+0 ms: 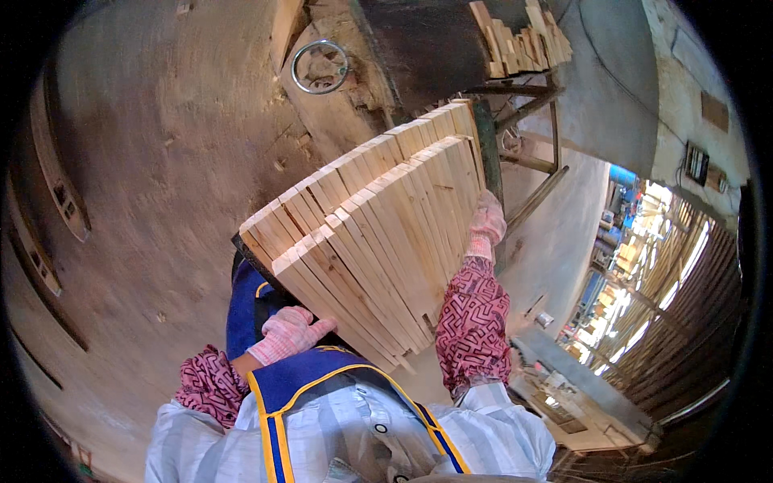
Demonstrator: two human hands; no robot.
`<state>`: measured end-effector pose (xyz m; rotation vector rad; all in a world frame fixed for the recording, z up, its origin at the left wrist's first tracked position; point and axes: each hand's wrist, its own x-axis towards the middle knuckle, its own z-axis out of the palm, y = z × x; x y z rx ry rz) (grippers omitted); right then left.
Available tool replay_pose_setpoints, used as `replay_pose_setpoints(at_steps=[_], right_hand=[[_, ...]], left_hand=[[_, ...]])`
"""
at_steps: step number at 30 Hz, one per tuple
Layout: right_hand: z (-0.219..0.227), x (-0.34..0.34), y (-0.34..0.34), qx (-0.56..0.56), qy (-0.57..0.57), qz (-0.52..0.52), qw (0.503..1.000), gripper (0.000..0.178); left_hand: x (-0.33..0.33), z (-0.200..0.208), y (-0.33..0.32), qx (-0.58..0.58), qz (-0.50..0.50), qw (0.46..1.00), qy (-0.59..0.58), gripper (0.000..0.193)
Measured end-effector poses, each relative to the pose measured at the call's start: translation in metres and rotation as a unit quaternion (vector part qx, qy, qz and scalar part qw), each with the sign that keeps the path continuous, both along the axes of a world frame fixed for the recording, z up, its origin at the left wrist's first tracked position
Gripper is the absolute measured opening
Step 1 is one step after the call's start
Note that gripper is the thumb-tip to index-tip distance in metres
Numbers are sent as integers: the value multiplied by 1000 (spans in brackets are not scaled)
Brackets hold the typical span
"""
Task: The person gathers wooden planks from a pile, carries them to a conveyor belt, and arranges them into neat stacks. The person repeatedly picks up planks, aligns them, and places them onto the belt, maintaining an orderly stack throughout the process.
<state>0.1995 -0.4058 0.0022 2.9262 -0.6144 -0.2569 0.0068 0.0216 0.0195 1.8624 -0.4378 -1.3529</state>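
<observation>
Two stepped rows of pale wooden slats point(403, 217) stand packed side by side in front of me, their sawn ends facing up and away. At the near left corner is my left hand point(291, 332), in a pink and white knit glove. Its thumb points toward the slats and its fingers are curled; what they close on, if anything, is hidden. My right hand point(487, 221), gloved alike, is closed at the right end of the rows, against the outermost slat. Its fingertips are partly hidden. Patterned pink sleeve covers point(473, 322) wrap my forearms.
A dark strip point(262, 270) edges the rows at left, a dark green upright point(488, 149) at right. Beyond stands a metal-framed stand point(527, 117) with short wood pieces point(523, 40). A metal ring point(320, 67) lies farther off. At lower right is a machine table point(580, 402).
</observation>
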Motion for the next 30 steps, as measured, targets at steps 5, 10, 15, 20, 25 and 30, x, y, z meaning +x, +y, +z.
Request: replay_pose_setpoints(at_steps=[5, 10, 15, 20, 25, 30], right_hand=[[-11, -3, -14, 68, 0, -16, 998, 48], [32, -20, 1, 213, -81, 10, 974, 53], [49, -106, -58, 153, -273, -53, 948, 52], [26, -272, -143, 59, -328, -216, 918, 49], [-53, -437, -139, 184, -422, -408, 789, 49], [-82, -535, -75, 291, -463, -520, 656, 39]], left_hand=[[-16, -13, -17, 142, 55, 985, 76, 75], [-17, -8, -19, 153, 135, 978, 35, 67], [-36, -27, -25, 58, 282, 949, 126, 38], [-55, -42, -37, 56, 207, 976, -42, 34], [-71, -28, -85, 12, 130, 945, -301, 24], [-76, -11, -128, 1, -24, 902, -432, 42]])
